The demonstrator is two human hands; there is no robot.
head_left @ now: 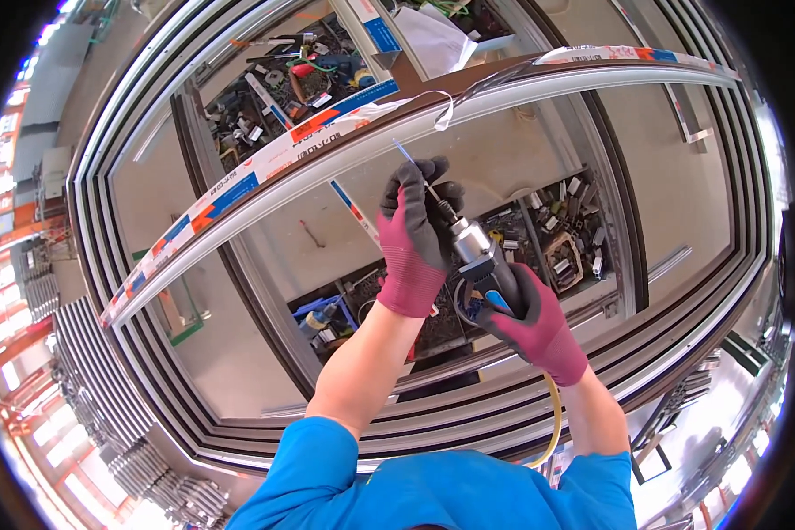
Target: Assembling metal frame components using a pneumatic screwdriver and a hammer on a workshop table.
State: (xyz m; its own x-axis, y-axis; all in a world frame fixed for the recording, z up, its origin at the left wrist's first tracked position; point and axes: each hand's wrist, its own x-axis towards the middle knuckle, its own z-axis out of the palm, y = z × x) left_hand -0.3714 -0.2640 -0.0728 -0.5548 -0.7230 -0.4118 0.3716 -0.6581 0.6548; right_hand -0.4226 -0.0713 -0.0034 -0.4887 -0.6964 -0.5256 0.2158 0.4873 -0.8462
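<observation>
**framefan:** Two gloved hands are working one pneumatic drill (481, 256) in the head view. The right hand (534, 322) is wrapping closed around its dark grip, and the left hand (412, 243) is pinching shut around the chuck end, steadying the thin bit (412, 166) that's pointing up at the taped crossbar (265, 163) of the big window frame (141, 353).

**benchrat:** Looking pretty solid, I'd guess: metal nose, stiff body, front-heavy. That skinny bit is seeming like the fragile part, so gripping the handle and the nose makes sense. The yellow air hose (552, 415) is trailing below the right wrist.
</observation>
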